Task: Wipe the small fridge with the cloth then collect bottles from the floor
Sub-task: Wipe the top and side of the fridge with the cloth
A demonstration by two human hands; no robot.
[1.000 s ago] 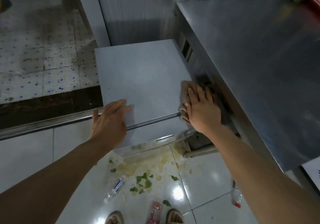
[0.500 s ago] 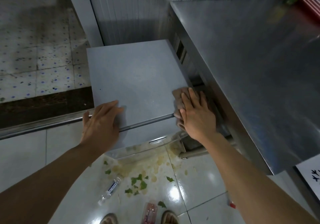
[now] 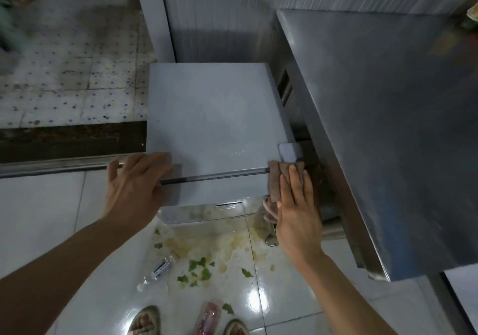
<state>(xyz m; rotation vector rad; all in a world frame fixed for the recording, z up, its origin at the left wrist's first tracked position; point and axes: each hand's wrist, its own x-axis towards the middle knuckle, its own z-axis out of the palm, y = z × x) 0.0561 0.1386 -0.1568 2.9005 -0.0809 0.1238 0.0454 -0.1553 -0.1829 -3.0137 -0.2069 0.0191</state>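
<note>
The small grey fridge [image 3: 214,117] stands in the middle, seen from above. My left hand [image 3: 134,182] lies flat on its front left corner, fingers apart, holding nothing. My right hand [image 3: 297,205] presses a brown cloth [image 3: 278,176] against the fridge's front right corner, down over the door edge. A clear bottle [image 3: 156,272] with a blue label lies on the white floor tiles below the fridge. A pinkish bottle [image 3: 208,319] lies between my feet at the bottom edge.
A steel counter [image 3: 388,127] overhangs close to the fridge's right side, leaving a narrow gap. Yellowish spill and green leaf bits [image 3: 199,270] cover the tiles in front. A metal floor rail [image 3: 51,166] runs left; speckled tiles lie beyond it.
My right hand has slid the cloth from the top's right edge down toward the front right corner. My left hand has stayed on the front left corner. The camera has shifted.
</note>
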